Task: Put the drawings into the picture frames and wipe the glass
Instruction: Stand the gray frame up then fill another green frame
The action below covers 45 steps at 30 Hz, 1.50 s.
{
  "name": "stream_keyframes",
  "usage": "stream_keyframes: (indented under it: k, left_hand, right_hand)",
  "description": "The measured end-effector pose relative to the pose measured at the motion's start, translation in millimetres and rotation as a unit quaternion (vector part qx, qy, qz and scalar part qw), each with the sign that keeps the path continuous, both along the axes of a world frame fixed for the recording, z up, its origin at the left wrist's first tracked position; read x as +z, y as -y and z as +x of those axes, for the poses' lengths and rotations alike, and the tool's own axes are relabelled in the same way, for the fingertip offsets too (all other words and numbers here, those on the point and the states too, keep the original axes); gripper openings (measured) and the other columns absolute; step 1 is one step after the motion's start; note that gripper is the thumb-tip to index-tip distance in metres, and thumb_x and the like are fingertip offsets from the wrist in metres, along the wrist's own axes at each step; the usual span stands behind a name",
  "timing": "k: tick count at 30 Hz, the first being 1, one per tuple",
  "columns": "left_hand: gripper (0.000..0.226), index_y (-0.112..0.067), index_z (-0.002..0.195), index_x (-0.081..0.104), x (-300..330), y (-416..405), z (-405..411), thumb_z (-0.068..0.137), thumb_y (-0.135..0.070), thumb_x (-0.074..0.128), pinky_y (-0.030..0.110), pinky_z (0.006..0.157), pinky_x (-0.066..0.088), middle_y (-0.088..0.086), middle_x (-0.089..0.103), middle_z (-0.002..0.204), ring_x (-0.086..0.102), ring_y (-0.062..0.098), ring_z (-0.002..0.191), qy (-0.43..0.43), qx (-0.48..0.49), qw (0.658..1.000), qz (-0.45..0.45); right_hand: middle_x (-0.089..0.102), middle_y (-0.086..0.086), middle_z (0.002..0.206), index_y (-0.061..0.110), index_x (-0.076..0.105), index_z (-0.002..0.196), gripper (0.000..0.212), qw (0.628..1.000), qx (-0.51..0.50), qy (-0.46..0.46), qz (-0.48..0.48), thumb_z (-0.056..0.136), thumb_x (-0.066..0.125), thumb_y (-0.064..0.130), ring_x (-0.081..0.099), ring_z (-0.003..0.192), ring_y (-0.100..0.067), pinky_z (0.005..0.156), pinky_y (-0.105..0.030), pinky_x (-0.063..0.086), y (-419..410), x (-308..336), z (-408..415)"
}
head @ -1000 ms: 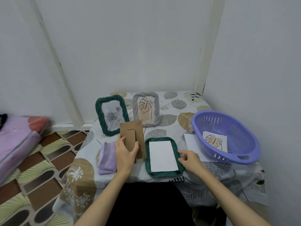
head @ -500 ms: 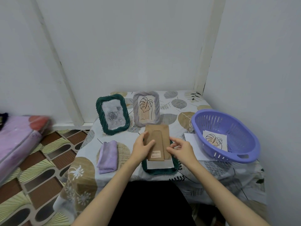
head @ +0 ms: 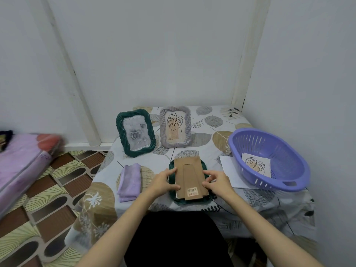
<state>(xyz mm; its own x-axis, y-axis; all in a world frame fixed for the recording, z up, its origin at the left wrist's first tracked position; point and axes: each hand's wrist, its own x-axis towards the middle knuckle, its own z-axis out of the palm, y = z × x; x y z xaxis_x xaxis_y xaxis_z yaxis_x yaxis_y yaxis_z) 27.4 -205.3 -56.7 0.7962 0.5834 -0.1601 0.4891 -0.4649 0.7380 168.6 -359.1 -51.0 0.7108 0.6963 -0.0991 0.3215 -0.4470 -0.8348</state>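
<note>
A brown cardboard backing board (head: 189, 176) lies on a dark green frame (head: 204, 199) that is face down at the table's front. My left hand (head: 163, 181) holds the board's left edge and my right hand (head: 215, 180) holds its right edge. A green frame with a rose drawing (head: 135, 132) and a grey frame with a leaf drawing (head: 175, 126) stand upright behind. A folded lilac cloth (head: 129, 182) lies to the left. Another leaf drawing (head: 256, 164) lies in the purple basket (head: 285, 186).
A white sheet (head: 229, 170) lies partly under the basket. The table, covered with a leaf-patterned cloth (head: 100, 205), stands in a corner between white walls. A pink mattress (head: 21, 160) lies on the patterned floor at the left.
My left hand carried the backing board from beside the frame over onto it. The right hand joined it, and the board now lies flat, covering the white paper.
</note>
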Motion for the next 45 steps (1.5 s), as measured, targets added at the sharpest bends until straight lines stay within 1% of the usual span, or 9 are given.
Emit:
stream_keyframes:
  k: [6, 15, 20, 23, 29, 32, 37, 41, 45]
  left_hand:
    - [0.078, -0.015, 0.141, 0.034, 1.9, -3.8, 3.5, 0.075, -0.016, 0.075, 0.025, 0.104, 0.03, 0.008, 0.047, 0.14, 0.042, 0.021, 0.129, -0.004, -0.004, 1.0, 0.01]
    - [0.078, -0.019, 0.143, 0.029, -1.1, -5.7, 4.1, 0.078, -0.018, 0.072, 0.027, 0.106, 0.026, 0.01, 0.042, 0.143, 0.033, 0.022, 0.136, -0.028, -0.018, 0.999, 0.02]
    - [0.081, -0.022, 0.144, 0.028, -3.8, -5.2, 4.3, 0.076, -0.018, 0.073, 0.029, 0.115, 0.015, 0.016, 0.025, 0.152, 0.018, 0.021, 0.144, -0.026, -0.019, 0.999, 0.019]
    - [0.08, -0.021, 0.144, 0.028, -3.5, -5.3, 5.2, 0.078, -0.019, 0.072, 0.027, 0.112, 0.018, 0.014, 0.027, 0.152, 0.023, 0.021, 0.142, -0.03, -0.025, 0.999, 0.032]
    - [0.079, -0.022, 0.144, 0.028, -6.1, -5.2, 5.1, 0.079, -0.022, 0.071, 0.026, 0.111, 0.02, 0.016, 0.025, 0.152, 0.022, 0.022, 0.143, -0.043, -0.037, 0.998, 0.041]
    - [0.074, -0.019, 0.143, 0.031, -7.4, -4.4, 4.5, 0.081, -0.023, 0.069, 0.028, 0.113, 0.016, 0.015, 0.02, 0.154, 0.016, 0.024, 0.144, -0.061, -0.048, 0.996, 0.052]
    - [0.068, -0.015, 0.14, 0.037, -8.7, -9.0, 9.2, 0.081, -0.027, 0.069, 0.038, 0.119, 0.011, 0.009, 0.022, 0.154, 0.009, 0.028, 0.145, -0.081, -0.076, 0.99, 0.085]
    - [0.066, -0.013, 0.138, 0.04, -5.7, -13.8, 12.1, 0.08, -0.026, 0.069, 0.036, 0.117, 0.006, 0.004, 0.016, 0.156, 0.002, 0.028, 0.145, -0.094, -0.1, 0.986, 0.095]
    - [0.066, -0.012, 0.138, 0.037, -7.8, -17.4, 13.1, 0.081, -0.025, 0.069, 0.035, 0.116, 0.012, 0.003, 0.022, 0.154, 0.007, 0.027, 0.145, -0.091, -0.103, 0.988, 0.068]
  right_hand:
    - [0.058, 0.001, 0.069, 0.011, 0.056, 0.126, 0.049, 1.0, -0.001, 0.011, 0.004, 0.079, 0.067, 0.005, 0.053, 0.074, -0.012, 0.078, -0.023, 0.042, -5.4, 1.7, 3.3]
    - [0.06, -0.001, 0.072, 0.009, 0.055, 0.126, 0.05, 0.999, 0.011, 0.024, -0.022, 0.078, 0.068, 0.004, 0.053, 0.071, -0.01, 0.074, -0.02, 0.038, -6.0, 0.4, 0.1]
    - [0.054, 0.006, 0.069, 0.006, 0.051, 0.129, 0.057, 0.996, 0.054, 0.024, -0.067, 0.076, 0.068, -0.002, 0.052, 0.068, -0.008, 0.077, -0.022, 0.041, -5.2, 7.9, 3.4]
    - [0.055, 0.005, 0.071, 0.005, 0.048, 0.131, 0.062, 0.991, 0.084, 0.039, -0.093, 0.074, 0.069, -0.005, 0.053, 0.073, -0.012, 0.082, -0.025, 0.044, -4.1, 9.4, 6.6]
    - [0.057, -0.008, 0.084, -0.007, 0.058, 0.115, 0.039, 0.98, 0.095, 0.108, -0.136, 0.077, 0.065, -0.002, 0.054, 0.078, -0.018, 0.086, -0.033, 0.046, -6.9, 2.4, 3.5]
    - [0.065, -0.02, 0.102, -0.01, 0.06, 0.11, 0.035, 0.964, 0.115, 0.152, -0.183, 0.079, 0.066, 0.005, 0.061, 0.096, -0.029, 0.086, -0.033, 0.045, -8.7, 5.5, 0.5]
    - [0.051, -0.012, 0.104, 0.0, 0.064, 0.092, 0.017, 0.94, 0.145, 0.207, -0.23, 0.078, 0.067, 0.009, 0.056, 0.104, -0.031, 0.084, -0.032, 0.046, -14.2, 9.5, 4.7]
    - [0.041, -0.007, 0.13, 0.021, 0.046, 0.129, 0.059, 0.914, 0.166, 0.229, -0.289, 0.075, 0.072, 0.021, 0.039, 0.122, -0.029, 0.099, -0.039, 0.038, -20.9, 15.0, 11.2]
    - [0.029, -0.002, 0.146, 0.022, 0.029, 0.142, 0.082, 0.903, 0.2, 0.213, -0.315, 0.074, 0.075, 0.027, 0.024, 0.133, -0.028, 0.106, -0.043, 0.027, -30.4, 19.1, 21.5]
